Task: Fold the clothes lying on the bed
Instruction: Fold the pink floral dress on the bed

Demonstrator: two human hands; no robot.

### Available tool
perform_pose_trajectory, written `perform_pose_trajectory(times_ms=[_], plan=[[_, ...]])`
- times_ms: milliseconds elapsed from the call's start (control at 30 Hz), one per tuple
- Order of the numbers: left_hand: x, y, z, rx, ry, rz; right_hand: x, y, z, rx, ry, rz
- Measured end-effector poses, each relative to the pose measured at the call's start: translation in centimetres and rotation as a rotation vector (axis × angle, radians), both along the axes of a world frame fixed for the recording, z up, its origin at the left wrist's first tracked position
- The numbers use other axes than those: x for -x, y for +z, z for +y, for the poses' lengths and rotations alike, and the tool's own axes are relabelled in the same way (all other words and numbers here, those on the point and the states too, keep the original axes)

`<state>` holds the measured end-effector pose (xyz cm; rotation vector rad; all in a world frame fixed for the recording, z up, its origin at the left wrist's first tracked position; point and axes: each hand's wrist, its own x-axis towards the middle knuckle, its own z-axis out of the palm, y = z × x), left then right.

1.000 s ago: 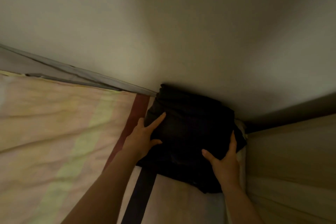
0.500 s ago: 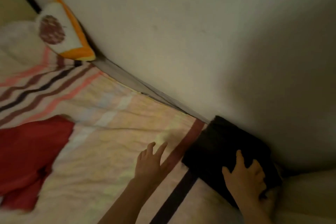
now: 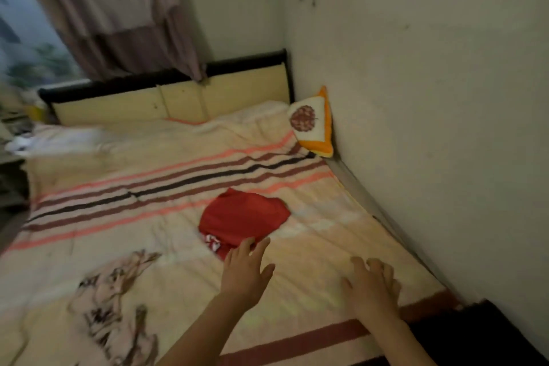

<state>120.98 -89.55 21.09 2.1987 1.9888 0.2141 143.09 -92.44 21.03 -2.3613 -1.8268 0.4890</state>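
The bed point(image 3: 166, 187) spreads out before you under a striped blanket, with a dark folded garment point(image 3: 475, 333) already parked in the near right corner against the wall. A patterned pale garment point(image 3: 116, 306) lies crumpled near left. The red shirt point(image 3: 242, 218) sits mid-bed, unfolded, and looks like your next piece. Your left hand point(image 3: 245, 273) reaches toward its near edge, grip open, fingers spread; your right hand point(image 3: 371, 285) hovers empty, fingers relaxed. Next, pinch the shirt and pull it close.
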Motion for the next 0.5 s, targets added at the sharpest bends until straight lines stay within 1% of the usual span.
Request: perform_pose_trajectory(times_ms=[100,167,300,500], plan=[[5.5,2.4,-2.4,-0.047,0.114,-0.032,5.0,2.4,-0.2,-0.032,0.147,-0.015],[9.3,3.3,-4.2,-0.095,0.174,-0.01,8.2,3.3,-0.9,-0.061,0.23,-0.038],[17.3,3.2,-7.9,-0.029,0.295,0.038,14.9,3.9,-3.3,-0.099,0.341,-0.065],[28.9,2.1,-13.2,0.037,0.305,0.048,26.9,3.0,-7.4,-0.132,0.419,-0.023]])
